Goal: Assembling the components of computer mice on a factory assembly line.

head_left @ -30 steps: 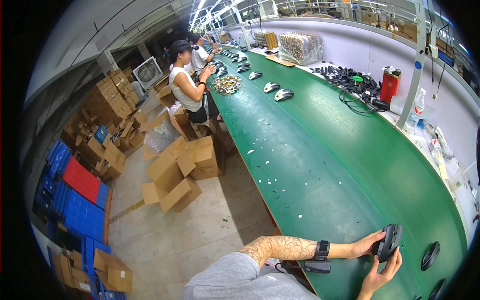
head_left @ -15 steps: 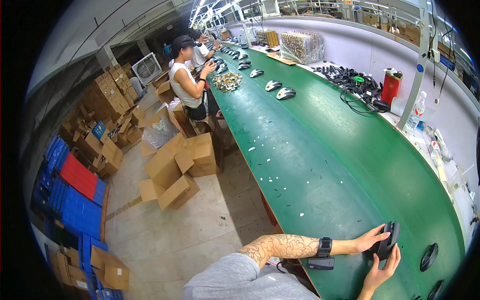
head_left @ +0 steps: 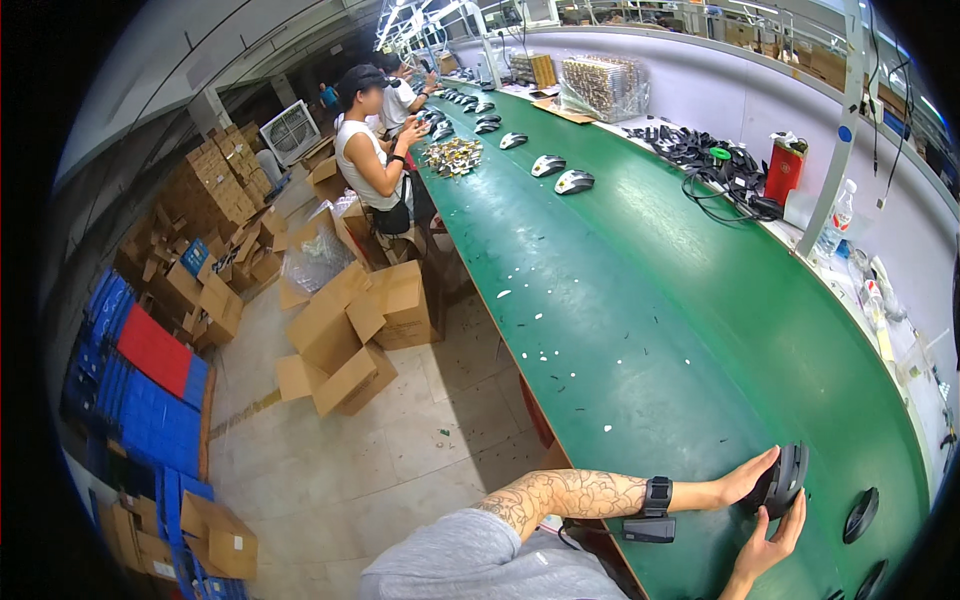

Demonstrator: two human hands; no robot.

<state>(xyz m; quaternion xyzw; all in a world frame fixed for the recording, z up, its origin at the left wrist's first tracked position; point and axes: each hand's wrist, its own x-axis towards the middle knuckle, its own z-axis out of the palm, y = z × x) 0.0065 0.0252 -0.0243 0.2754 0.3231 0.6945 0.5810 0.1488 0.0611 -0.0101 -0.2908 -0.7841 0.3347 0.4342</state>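
Holding black mouse housing point(head_left: 790, 474) between left hand point(head_left: 736, 486) and right hand point(head_left: 771, 546); could slip onto table point(head_left: 660, 400) from uneven pressure.

A long, flat green worktop point(head_left: 660, 270) is flecked with small white scraps point(head_left: 607, 428). At its near end, a curved black plastic shell point(head_left: 785, 478) is shown. Across its left edge, a bare left arm point(head_left: 588, 494) is patterned with dark-lined floral tattoos and banded by a black wrist strap point(head_left: 657, 494). Toward its far end, rounded mouse-shaped casings point(head_left: 574, 182) are coloured silver and black. Right of the worktop, an upright red box point(head_left: 784, 172) is seen; left of the worktop, brown cardboard cartons point(head_left: 404, 312) and stacked blue and red panels point(head_left: 155, 400).
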